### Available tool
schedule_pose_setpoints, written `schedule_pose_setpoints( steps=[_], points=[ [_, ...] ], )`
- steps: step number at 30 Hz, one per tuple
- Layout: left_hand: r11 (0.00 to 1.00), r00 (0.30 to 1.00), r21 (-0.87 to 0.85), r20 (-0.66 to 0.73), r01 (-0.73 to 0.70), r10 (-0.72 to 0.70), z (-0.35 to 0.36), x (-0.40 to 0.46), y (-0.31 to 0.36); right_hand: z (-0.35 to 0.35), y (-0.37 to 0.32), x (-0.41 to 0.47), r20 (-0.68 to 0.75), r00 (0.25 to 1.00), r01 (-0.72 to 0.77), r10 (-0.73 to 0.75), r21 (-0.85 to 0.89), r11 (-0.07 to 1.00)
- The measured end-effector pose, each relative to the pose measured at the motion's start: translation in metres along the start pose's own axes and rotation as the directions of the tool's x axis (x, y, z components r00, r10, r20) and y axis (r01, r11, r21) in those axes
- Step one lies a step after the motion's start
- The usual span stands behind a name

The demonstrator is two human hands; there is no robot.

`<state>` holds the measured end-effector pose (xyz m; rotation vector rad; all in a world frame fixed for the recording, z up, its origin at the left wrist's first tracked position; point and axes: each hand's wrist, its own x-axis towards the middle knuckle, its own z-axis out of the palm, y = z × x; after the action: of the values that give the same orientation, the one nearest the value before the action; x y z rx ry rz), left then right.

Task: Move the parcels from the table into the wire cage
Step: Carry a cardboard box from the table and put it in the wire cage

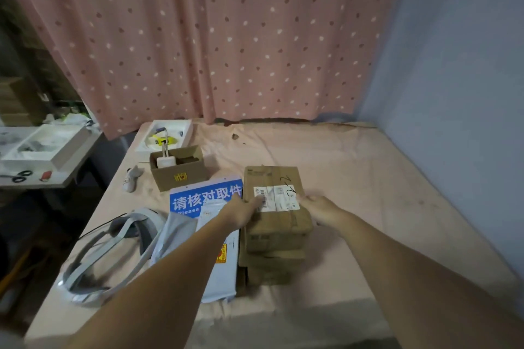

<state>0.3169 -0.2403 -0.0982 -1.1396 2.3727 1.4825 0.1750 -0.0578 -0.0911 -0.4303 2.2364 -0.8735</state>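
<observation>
The right half of the surface (382, 193) lies bare, giving open passage along the right side of the stacked cardboard parcels (276, 224). On the left the way is crowded: a white mailer bag (219, 266) lies against the stack, with a blue sign (204, 197) and an open cardboard box (178, 171) beyond and a grey headset (113, 252) at the near left. Curtain (212, 37) and wall (459, 79) close the far and right edges.
</observation>
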Motion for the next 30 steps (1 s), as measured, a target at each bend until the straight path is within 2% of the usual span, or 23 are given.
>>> schedule_pose_setpoints(
  steps=[3,6,11,13,15,19,23,26,30],
  points=[
    [0.999,1.000,-0.032,0.030,0.012,-0.011,0.009,0.003,-0.004,0.007,0.003,0.007,0.034,0.999,-0.046,0.042,0.097,0.994],
    [0.993,1.000,-0.115,0.000,0.011,-0.011,0.005,-0.001,0.013,-0.005,0.001,0.007,0.034,0.995,-0.100,0.095,0.227,0.969],
    [0.949,0.994,-0.299,-0.062,-0.102,0.087,-0.024,-0.037,0.096,-0.062,-0.041,-0.026,-0.067,0.997,0.053,-0.025,0.456,0.888],
    [0.926,0.990,-0.348,-0.038,-0.144,0.139,-0.032,-0.052,0.136,-0.093,-0.063,-0.047,-0.079,0.992,0.122,-0.094,0.568,0.814],
    [0.898,0.981,-0.398,-0.030,-0.186,0.190,-0.038,-0.068,0.174,-0.128,-0.080,-0.071,-0.109,0.986,0.170,-0.130,0.610,0.774],
    [0.860,0.952,-0.469,0.110,-0.204,0.286,-0.040,-0.083,0.241,-0.198,-0.093,-0.123,-0.144,0.984,0.173,-0.105,0.631,0.756],
    [0.856,0.870,-0.471,0.308,-0.212,0.385,-0.022,-0.084,0.303,-0.254,-0.092,-0.161,-0.229,0.970,0.223,-0.086,0.687,0.692],
    [0.851,0.805,-0.480,0.406,-0.216,0.433,0.004,-0.079,0.340,-0.285,-0.078,-0.185,-0.315,0.949,0.217,0.024,0.705,0.675],
    [0.847,0.728,-0.459,0.480,-0.268,0.490,0.044,-0.087,0.381,-0.307,-0.048,-0.219,-0.440,0.880,0.243,0.178,0.740,0.627]
  ],
)
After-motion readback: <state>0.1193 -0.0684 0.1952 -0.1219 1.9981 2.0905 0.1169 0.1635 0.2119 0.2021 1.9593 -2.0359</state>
